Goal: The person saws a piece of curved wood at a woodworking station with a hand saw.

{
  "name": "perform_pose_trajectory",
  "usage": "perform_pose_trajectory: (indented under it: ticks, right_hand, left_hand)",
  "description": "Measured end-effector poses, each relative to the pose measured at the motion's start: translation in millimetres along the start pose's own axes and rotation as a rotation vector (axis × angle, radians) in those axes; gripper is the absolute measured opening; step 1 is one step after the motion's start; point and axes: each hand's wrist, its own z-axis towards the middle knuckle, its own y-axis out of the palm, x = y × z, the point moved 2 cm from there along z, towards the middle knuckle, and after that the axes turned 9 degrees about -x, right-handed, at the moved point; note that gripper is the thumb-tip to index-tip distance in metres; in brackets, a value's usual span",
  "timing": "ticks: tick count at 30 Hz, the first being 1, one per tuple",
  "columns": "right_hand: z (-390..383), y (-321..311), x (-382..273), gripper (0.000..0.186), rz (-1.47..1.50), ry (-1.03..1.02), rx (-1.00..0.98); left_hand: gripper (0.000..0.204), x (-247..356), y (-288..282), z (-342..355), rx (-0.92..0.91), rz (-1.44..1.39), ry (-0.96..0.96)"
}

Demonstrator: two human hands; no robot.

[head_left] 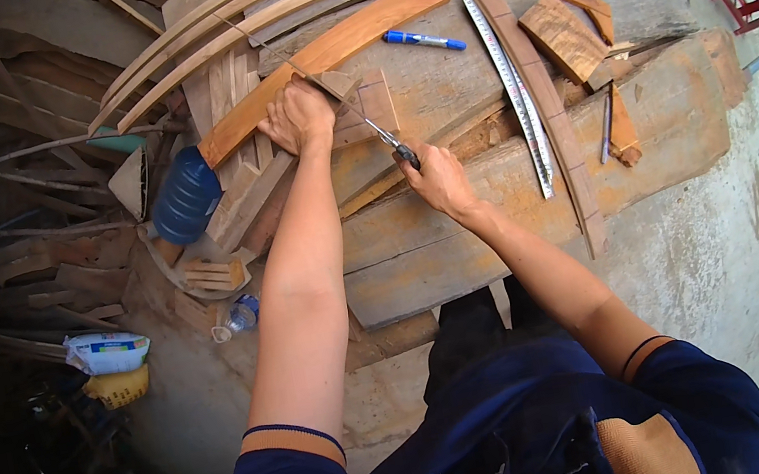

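My right hand (442, 181) is closed round the black handle of a thin-bladed handsaw (369, 121). The saw's narrow blade slants up and left across a reddish-brown wooden board (362, 25), just beside my left hand (300, 115). That hand grips the board's near edge, fingers bent; some fingertips are hidden. Under the blade, close to my left fingers, sits a small wood block (339, 85). A flat piece of wood (376, 103) lies below it on the thick, worn planks (458, 223).
Long curved strips (338, 1) run along the far side. A blue marker (424, 40), a metal ruler (511, 97), a narrow marked board (533, 98), offcuts (572, 36) and a pen (605, 129) lie rightward. A blue water jug (186, 198) and scrap wood are at left.
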Motion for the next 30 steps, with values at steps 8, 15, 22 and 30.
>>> perform_pose_trajectory:
  ticks: [8,15,22,30]
  right_hand:
    - [-3,-15,-8,0.02,-0.048,-0.021,-0.062]
    - [-23,-37,-19,0.019,0.007,-0.002,-0.112]
    - [-166,-60,63,0.016,-0.093,0.03,-0.165]
    - [-18,-36,3,0.018,0.011,-0.042,-0.116]
  left_hand:
    - [0.047,-1,1,-2,0.005,0.042,-0.019]
    - [0.054,-1,3,4,0.028,0.05,-0.002]
    - [0.059,-5,5,5,0.077,0.065,-0.026]
    - [0.059,7,3,2,-0.009,0.054,-0.049]
